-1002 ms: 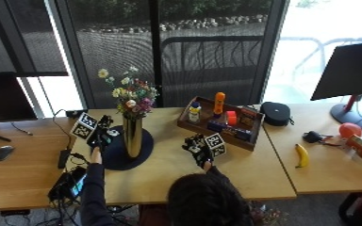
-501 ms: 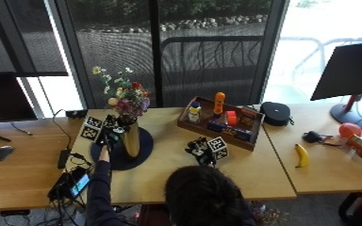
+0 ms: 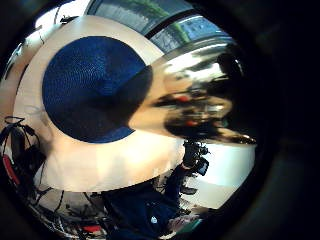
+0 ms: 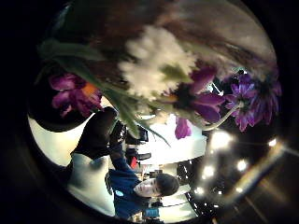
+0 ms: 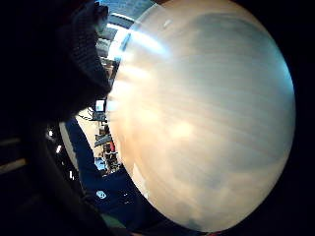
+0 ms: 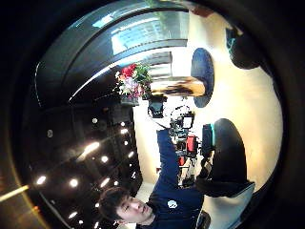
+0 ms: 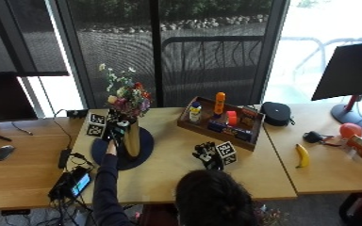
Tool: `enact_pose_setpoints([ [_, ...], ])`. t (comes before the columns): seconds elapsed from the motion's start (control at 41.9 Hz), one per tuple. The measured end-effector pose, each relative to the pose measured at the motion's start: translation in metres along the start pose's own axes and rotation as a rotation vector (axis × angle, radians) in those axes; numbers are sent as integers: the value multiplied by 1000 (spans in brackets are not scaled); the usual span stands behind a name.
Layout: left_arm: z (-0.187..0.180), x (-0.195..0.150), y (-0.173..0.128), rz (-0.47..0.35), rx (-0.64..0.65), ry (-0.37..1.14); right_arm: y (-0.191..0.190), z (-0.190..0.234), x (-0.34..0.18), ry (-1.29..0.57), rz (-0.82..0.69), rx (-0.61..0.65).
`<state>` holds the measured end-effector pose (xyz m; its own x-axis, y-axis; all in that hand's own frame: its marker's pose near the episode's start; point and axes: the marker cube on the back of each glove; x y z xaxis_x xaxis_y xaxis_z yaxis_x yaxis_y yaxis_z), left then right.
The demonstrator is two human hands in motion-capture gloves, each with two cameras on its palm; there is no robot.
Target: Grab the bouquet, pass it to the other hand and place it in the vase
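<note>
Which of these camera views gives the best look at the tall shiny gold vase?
The outside view: the tall shiny gold vase shows whole, upright on the round dark blue mat, flowers on top. The left little finger side palm view shows its reflective side close up; the right thumb side view shows it small. The others miss it.

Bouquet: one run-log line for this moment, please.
bouquet: in vase on blue mat | left hand: at vase top | right hand: on table, empty
</note>
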<state>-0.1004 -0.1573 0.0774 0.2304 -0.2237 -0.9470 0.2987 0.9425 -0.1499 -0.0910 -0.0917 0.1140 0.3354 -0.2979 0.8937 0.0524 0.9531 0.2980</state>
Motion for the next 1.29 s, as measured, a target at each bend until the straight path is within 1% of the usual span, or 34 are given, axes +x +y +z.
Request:
enact_pose_setpoints([
  [0.024, 1, 6, 2, 54, -28, 43, 2, -1, -3, -13, 11, -4],
  [0.048, 1, 10, 3, 84, -47, 68, 2, -2, -5, -24, 21, -7],
  [0.095, 1, 13, 4, 102, -61, 79, 3, -4, -8, -40, 31, -13],
  [0.191, 0, 12, 2, 101, -52, 70, 3, -4, -9, -38, 6, -15],
  [0.263, -1, 10, 2, 96, -50, 71, -4, -8, 3, 43, -27, 40],
  [0.358, -2, 8, 2, 95, -49, 71, -2, -8, 3, 45, 30, 52],
  [0.43, -4, 8, 4, 96, -49, 72, -4, -9, 7, 90, 29, 81],
  [0.525, -7, 10, 8, 100, -40, 74, 1, -6, -4, 14, 68, 37],
  [0.573, -8, 11, 11, 102, -40, 74, -1, -6, -3, 10, 30, 28],
  [0.644, -10, 11, 13, 104, -41, 65, -12, -8, 8, 91, -101, 62],
  [0.692, -10, 10, 12, 103, -39, 60, -15, -8, 11, 113, -142, 73],
  [0.835, -11, 10, 12, 97, -44, 68, -10, -5, 4, 86, -33, 57],
  [1.002, -10, 10, 13, 101, -55, 77, -3, -1, -8, -14, 24, 7],
  [1.05, -11, 12, 16, 92, -63, 81, -2, -1, -9, -13, 6, 4],
  [1.098, -11, 13, 18, 86, -64, 83, -3, -2, -8, -7, -46, 2],
  [1.146, -11, 13, 17, 90, -59, 82, -4, -2, -8, -13, -107, -7],
  [1.193, -12, 12, 14, 101, -53, 76, -6, -3, -4, 7, -119, 5],
  [1.289, -15, 13, 14, 106, -43, 70, -6, -5, -1, 51, -1, 44],
])
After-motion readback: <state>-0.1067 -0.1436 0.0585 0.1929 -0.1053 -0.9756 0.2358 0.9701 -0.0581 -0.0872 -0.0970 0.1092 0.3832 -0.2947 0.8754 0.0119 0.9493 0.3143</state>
